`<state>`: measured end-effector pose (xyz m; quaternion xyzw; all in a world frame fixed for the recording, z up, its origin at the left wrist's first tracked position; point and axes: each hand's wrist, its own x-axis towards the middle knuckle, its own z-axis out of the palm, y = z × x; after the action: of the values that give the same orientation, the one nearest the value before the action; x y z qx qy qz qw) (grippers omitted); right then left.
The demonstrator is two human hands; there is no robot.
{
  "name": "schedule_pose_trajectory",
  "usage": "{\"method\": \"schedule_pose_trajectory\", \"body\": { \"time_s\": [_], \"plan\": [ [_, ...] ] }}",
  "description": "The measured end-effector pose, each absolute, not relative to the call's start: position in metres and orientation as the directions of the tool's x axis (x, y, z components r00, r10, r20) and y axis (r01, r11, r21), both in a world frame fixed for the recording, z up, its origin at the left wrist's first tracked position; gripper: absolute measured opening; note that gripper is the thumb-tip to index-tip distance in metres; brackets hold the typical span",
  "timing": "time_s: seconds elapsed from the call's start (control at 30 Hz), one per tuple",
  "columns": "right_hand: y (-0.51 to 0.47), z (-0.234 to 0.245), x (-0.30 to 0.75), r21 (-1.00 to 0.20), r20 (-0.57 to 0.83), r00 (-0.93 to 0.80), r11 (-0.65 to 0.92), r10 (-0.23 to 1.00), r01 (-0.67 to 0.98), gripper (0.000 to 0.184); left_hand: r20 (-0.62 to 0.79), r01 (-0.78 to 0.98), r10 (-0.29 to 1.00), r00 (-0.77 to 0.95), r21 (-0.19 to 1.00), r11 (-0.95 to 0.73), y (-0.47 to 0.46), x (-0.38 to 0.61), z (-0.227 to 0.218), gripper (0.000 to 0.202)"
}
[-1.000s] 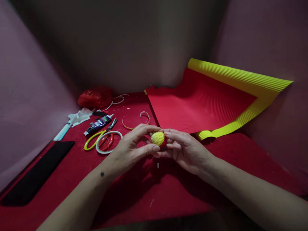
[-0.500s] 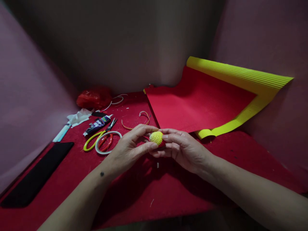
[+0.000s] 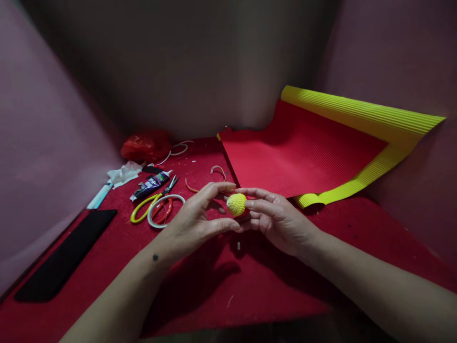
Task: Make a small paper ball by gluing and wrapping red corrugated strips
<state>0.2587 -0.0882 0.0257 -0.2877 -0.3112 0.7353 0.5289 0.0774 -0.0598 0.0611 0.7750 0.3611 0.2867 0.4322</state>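
A small yellow dome (image 3: 236, 205) with a bumpy, ribbed surface and a whitish left end is pinched between the thumb and fingers of my right hand (image 3: 276, 214). Something red shows beside it, partly covered by those fingers. My left hand (image 3: 200, 212) curves around the dome from the left, thumb and fingers apart, with a gap between them and the piece. Its thumb tip lies close to my right fingertips; whether they touch I cannot tell. Left of my left hand lie yellow-and-red-handled scissors (image 3: 144, 208) and a pale ring (image 3: 151, 220), which overlaps the handles.
Red and yellow corrugated sheets (image 3: 303, 157) lie curled at the back right. A glue tube (image 3: 150, 186), white tissue (image 3: 124, 174), red plastic bag (image 3: 146, 145), and black flat strip (image 3: 67, 255) are on the left. Thin curled strips (image 3: 218, 170) lie behind my hands on the red tabletop (image 3: 193, 305).
My left thumb and fingers have spread away from the yellow dome, which stays in my right hand. The whole view has shifted slightly, moving the scene a little to the right.
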Motion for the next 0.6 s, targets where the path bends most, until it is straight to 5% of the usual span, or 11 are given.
{"method": "schedule_pose_trajectory", "body": {
  "time_s": [0.13,0.23,0.37,0.6],
  "plan": [
    [-0.087,0.026,0.260,-0.901,0.007,-0.231,-0.094,0.973,-0.424,0.033,0.106,0.354,0.858,0.503,0.880,-0.316,-0.055,0.075,0.065,0.046],
    [-0.089,0.027,0.265,-0.972,0.232,-0.203,0.231,0.951,-0.029,0.033,0.128,0.394,0.903,0.410,0.868,-0.302,-0.048,0.073,0.065,0.036],
    [-0.090,0.028,0.272,-0.640,0.486,-0.387,0.620,0.784,0.453,0.040,0.134,0.388,0.925,0.356,0.879,-0.277,-0.040,0.071,0.062,0.036],
    [-0.087,0.027,0.260,-0.290,0.346,-0.560,0.654,0.753,0.699,0.033,0.158,0.409,0.929,0.335,0.864,-0.294,-0.034,0.070,0.055,0.033]
  ]
}}
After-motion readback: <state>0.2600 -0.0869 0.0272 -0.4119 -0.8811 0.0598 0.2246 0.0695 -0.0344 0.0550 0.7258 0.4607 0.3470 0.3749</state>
